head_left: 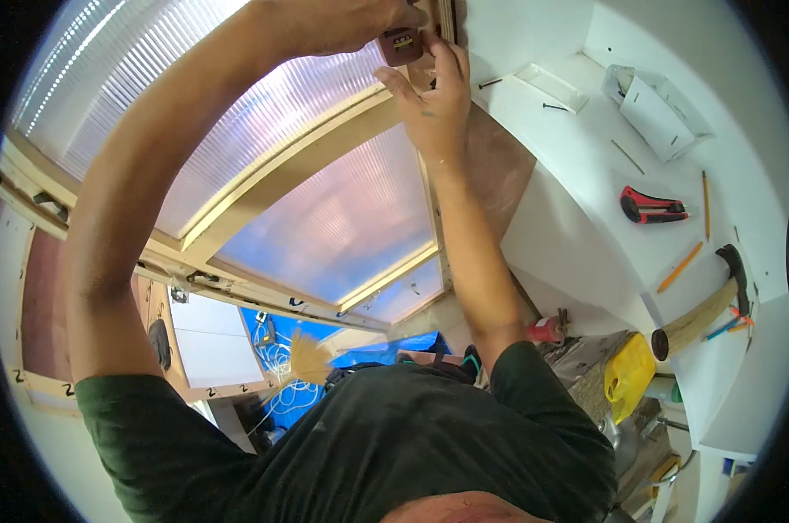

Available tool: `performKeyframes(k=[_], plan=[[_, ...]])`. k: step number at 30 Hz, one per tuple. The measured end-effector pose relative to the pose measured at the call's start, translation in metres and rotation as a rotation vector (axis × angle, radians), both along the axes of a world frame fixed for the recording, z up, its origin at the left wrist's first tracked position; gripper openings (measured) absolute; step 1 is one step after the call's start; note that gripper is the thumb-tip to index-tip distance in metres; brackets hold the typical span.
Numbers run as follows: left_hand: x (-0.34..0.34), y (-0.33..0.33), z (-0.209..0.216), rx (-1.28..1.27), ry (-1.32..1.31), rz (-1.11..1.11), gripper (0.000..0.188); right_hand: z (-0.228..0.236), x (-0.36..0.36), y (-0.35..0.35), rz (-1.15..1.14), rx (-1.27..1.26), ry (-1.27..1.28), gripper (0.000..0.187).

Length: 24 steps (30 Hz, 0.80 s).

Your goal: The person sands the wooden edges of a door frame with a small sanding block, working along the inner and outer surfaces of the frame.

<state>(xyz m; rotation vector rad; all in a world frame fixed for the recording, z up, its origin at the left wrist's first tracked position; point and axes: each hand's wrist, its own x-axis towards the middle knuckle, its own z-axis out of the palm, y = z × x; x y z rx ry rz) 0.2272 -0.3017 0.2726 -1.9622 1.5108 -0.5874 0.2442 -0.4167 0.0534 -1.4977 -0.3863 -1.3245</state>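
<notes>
Both my arms reach up to the top of the head view, against a wooden frame (299,148) with ribbed translucent panels (281,113). My left hand (346,24) is closed at the upper edge around a dark red block-shaped tool (401,46) with a yellow label. Most of that tool is hidden by the hand and cut off by the picture's edge. Just below and right of it is my right hand (434,105), its thumb apart from the raised fingers, beside the frame's upright. A small dark spot shows between thumb and fingers; I cannot tell what it is.
On the white shelf at right lie a red-and-black utility knife (652,207), pencils (680,267), loose screws (554,106), a clear plastic container (656,109) and a wooden-handled hammer (695,322). A yellow bag (630,375) hangs below. Left of my body are a brush (307,359) and white cable (281,375).
</notes>
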Motion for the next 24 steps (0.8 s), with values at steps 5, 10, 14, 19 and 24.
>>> performKeyframes(k=[5,10,14,19,24], plan=[[0.005,0.001,-0.015,-0.026,0.016,-0.042,0.014,-0.006,0.000,0.018,-0.089,0.096,0.007,0.051],[0.003,-0.006,-0.039,0.063,-0.051,-0.037,0.018,-0.035,-0.008,0.024,-0.142,0.099,-0.003,0.051],[0.003,-0.013,-0.051,0.086,-0.058,-0.003,0.017,-0.048,-0.016,0.021,-0.019,0.148,0.083,0.049],[0.004,-0.040,-0.072,0.195,0.043,0.160,0.035,-0.065,-0.025,0.017,-0.070,0.131,0.253,0.049],[0.008,-0.023,-0.157,0.187,-0.034,-0.018,0.023,-0.132,-0.047,0.013,-0.026,-0.025,0.422,0.047]])
